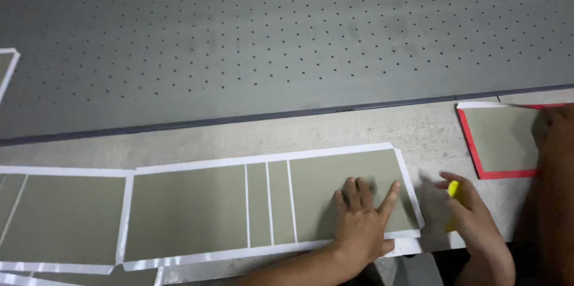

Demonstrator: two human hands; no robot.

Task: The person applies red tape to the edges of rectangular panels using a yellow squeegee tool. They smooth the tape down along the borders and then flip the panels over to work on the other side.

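Observation:
My left hand (362,219) lies flat, fingers spread, on the right end of a long olive-green board sheet (197,208) with white borders and white dividing strips. Just off the sheet's right edge, my right hand (474,217) is closed around a small yellow tool (454,190), blurred by motion. Both rest on a pale worn bench top (299,127).
A similar olive sheet (57,217) lies to the left, overlapping the first. A red-edged olive panel (499,139) sits at right, partly covered by another person's arm (556,202). Behind the bench stretches a grey perforated table surface (269,35).

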